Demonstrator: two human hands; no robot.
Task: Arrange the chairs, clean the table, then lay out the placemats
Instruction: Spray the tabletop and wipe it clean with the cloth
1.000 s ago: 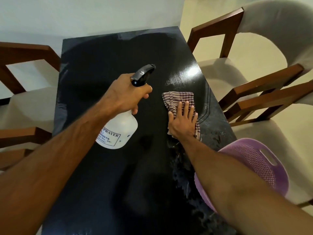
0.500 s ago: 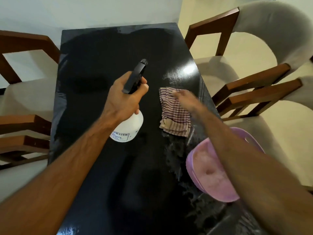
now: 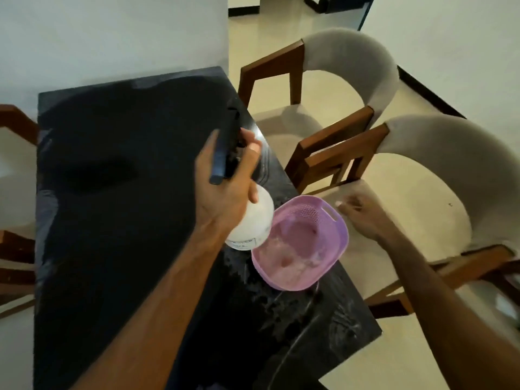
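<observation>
Above the right side of the glossy black rectangular table (image 3: 118, 220), the left hand (image 3: 225, 190) grips a white plastic spray bottle (image 3: 253, 223) by its dark trigger head. Just right of the bottle, a lilac perforated plastic basket (image 3: 301, 243) sits at the table's right edge on a wet, smeared patch. The right hand (image 3: 365, 218) hovers beyond the basket's far rim, over the near grey-cushioned wooden chair (image 3: 422, 198); it is blurred, seemingly with relaxed fingers holding nothing. A second matching chair (image 3: 349, 77) stands farther back.
</observation>
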